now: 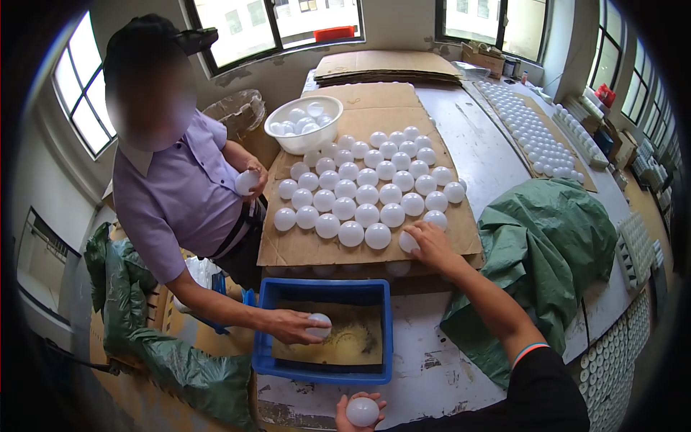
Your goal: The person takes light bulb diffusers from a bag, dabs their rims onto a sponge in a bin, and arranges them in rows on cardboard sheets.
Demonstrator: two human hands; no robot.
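Observation:
My left hand [360, 413] is at the bottom edge, its fingers curled round a white bulb cover [362, 412], a smooth frosted globe. On the cardboard sheet [338, 258], my right hand [432, 245] has its fingers closed over another bulb cover [409, 243] at the near right corner of the group. Many similar bulb covers [367, 194] stand close together on that sheet. Between my hands and the co-worker is a blue bin [322, 372] with yellowish powder [349, 344] inside. The co-worker's hand [291, 326] holds a bulb cover [319, 325] over the powder.
The co-worker's other hand [255, 176] holds a globe at the left. A white basin [302, 144] of bulb covers stands at the sheet's far left corner. Green cloth [543, 237] lies bunched to the right. More globes line a far board [529, 126]. Stacked cardboard [389, 65] lies behind.

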